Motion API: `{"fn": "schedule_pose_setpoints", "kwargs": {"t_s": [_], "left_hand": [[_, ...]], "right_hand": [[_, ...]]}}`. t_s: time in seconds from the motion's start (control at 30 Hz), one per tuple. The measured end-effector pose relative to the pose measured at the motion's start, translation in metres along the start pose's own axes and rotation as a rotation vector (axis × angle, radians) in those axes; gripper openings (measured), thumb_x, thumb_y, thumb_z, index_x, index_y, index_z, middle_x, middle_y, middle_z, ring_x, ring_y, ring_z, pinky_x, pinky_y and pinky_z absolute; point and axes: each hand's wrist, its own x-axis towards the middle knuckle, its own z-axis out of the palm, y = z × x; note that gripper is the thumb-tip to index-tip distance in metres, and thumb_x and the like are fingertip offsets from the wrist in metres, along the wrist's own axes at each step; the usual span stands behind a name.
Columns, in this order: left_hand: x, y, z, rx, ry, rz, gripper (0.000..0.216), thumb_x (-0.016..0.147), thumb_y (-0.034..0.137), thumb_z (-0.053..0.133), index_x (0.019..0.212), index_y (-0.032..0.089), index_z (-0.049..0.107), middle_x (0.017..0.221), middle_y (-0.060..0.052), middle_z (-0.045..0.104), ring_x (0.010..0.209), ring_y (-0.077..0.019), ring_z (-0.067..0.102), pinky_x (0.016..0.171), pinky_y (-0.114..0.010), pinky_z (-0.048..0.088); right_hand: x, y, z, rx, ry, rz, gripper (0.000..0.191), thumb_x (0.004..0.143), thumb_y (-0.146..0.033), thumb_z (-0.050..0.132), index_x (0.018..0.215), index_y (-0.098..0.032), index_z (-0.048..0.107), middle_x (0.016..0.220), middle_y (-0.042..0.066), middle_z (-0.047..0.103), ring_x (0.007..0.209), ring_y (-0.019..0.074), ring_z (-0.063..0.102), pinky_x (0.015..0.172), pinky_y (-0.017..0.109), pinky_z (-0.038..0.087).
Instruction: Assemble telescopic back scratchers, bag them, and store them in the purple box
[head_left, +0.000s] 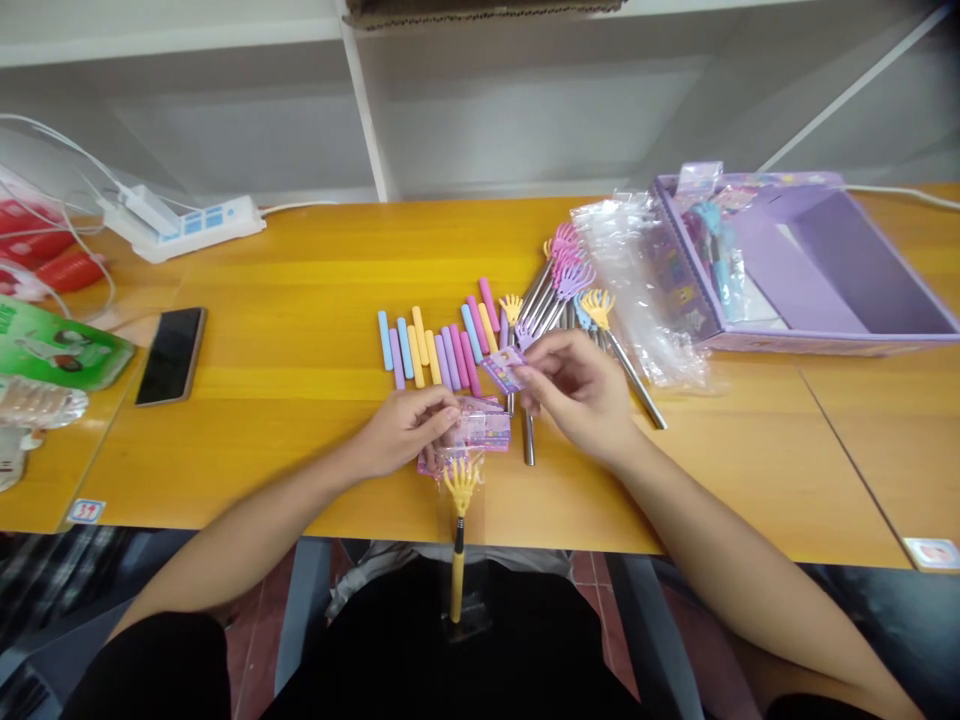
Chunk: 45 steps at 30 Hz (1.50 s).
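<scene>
My left hand [412, 428] pinches the top of a clear plastic bag [474, 540] that hangs over the table's front edge. Inside the bag is a back scratcher [459, 520] with a yellow claw head and yellow handle. Between the thumb and fingers of my right hand [577, 390] is a small purple printed card [503, 369]. A stack of similar cards [487, 428] lies beneath and beside my left hand. Just beyond my right hand, several metal-rod back scratchers [555, 280] with pink, purple, blue and yellow claws lie in a heap.
Coloured handle tubes [435, 350] lie in rows at the middle. Clear bags [637, 290] are piled against a purple box [802, 250] holding a bagged scratcher. At left are a phone [172, 355], a power strip [199, 228] and a green carton [60, 345]. White shelving [367, 110] stands behind.
</scene>
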Motion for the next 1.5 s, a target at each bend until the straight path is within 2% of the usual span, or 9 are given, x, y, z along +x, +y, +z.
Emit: {"fn": "schedule_pose_setpoints", "kwargs": {"t_s": [0.07,0.13,0.23,0.33,0.53,0.7,0.93,1.33,1.5], "left_hand": [[0.000,-0.001,0.002,-0.036,0.001,-0.033,0.039,0.107,0.056,0.057,0.097,0.018,0.062,0.076,0.001,0.067,0.052,-0.0112,0.067,0.048,-0.021,0.055],[0.000,-0.001,0.003,-0.060,0.007,-0.056,0.041,0.107,0.057,0.057,0.103,0.017,0.066,0.077,0.000,0.068,0.051,-0.0122,0.067,0.047,-0.022,0.054],[0.001,-0.001,0.004,-0.051,0.033,-0.023,0.042,0.106,0.057,0.059,0.112,0.017,0.070,0.081,-0.002,0.071,0.055,-0.0131,0.068,0.051,-0.023,0.054],[0.001,-0.002,0.003,-0.051,0.021,0.016,0.041,0.105,0.055,0.062,0.116,0.017,0.071,0.081,-0.002,0.071,0.057,-0.0129,0.067,0.052,-0.022,0.054],[0.002,-0.007,0.004,-0.051,0.013,0.094,0.033,0.101,0.048,0.067,0.110,0.016,0.070,0.087,-0.004,0.073,0.068,-0.0136,0.068,0.059,-0.022,0.058],[0.002,-0.005,0.009,-0.069,0.019,0.029,0.027,0.095,0.037,0.074,0.109,0.016,0.069,0.091,-0.004,0.074,0.070,-0.0146,0.072,0.062,-0.026,0.062],[0.000,-0.002,0.010,-0.049,0.013,-0.023,0.027,0.096,0.034,0.073,0.113,0.014,0.069,0.084,-0.005,0.074,0.066,-0.0154,0.073,0.058,-0.025,0.061],[0.000,-0.001,0.009,0.008,-0.012,-0.004,0.031,0.097,0.033,0.072,0.121,0.014,0.071,0.088,-0.005,0.076,0.069,-0.0154,0.074,0.062,-0.025,0.062],[0.001,-0.003,0.007,0.094,0.010,0.054,0.034,0.098,0.034,0.069,0.126,0.014,0.071,0.079,-0.001,0.072,0.062,-0.0131,0.069,0.057,-0.022,0.056]], "right_hand": [[-0.005,-0.003,0.003,0.098,0.003,-0.049,0.025,0.101,-0.042,0.074,0.105,-0.027,0.054,0.088,0.000,0.064,0.063,0.0134,0.068,0.053,0.029,0.056],[-0.008,-0.004,0.006,0.118,-0.064,-0.104,0.024,0.100,-0.041,0.073,0.104,-0.027,0.055,0.096,0.003,0.066,0.066,0.0139,0.069,0.054,0.031,0.059],[-0.011,-0.001,0.010,0.021,-0.182,-0.207,0.016,0.100,-0.036,0.073,0.101,-0.026,0.060,0.095,0.005,0.070,0.078,0.0173,0.071,0.062,0.034,0.062],[-0.009,0.005,0.016,-0.098,-0.166,-0.288,0.010,0.100,-0.029,0.073,0.098,-0.026,0.064,0.093,0.005,0.072,0.086,0.0192,0.071,0.070,0.036,0.061],[-0.009,0.012,0.018,-0.142,-0.100,-0.254,0.009,0.102,-0.030,0.072,0.104,-0.024,0.065,0.099,0.007,0.073,0.083,0.0178,0.070,0.069,0.034,0.061],[-0.010,0.015,0.017,-0.151,-0.082,-0.264,0.014,0.101,-0.025,0.073,0.114,-0.025,0.065,0.100,0.006,0.073,0.083,0.0170,0.071,0.073,0.035,0.062],[-0.004,0.007,0.015,-0.281,-0.116,-0.341,0.010,0.103,-0.024,0.070,0.111,-0.025,0.065,0.096,0.004,0.071,0.076,0.0156,0.067,0.070,0.034,0.059],[0.000,0.007,0.012,-0.297,-0.225,-0.457,0.022,0.100,-0.013,0.068,0.119,-0.023,0.070,0.100,0.004,0.065,0.086,0.0174,0.065,0.078,0.035,0.057],[-0.001,0.007,0.010,-0.265,-0.271,-0.374,0.022,0.102,-0.017,0.065,0.120,-0.026,0.074,0.113,0.008,0.058,0.103,0.0211,0.065,0.084,0.038,0.059]]}}
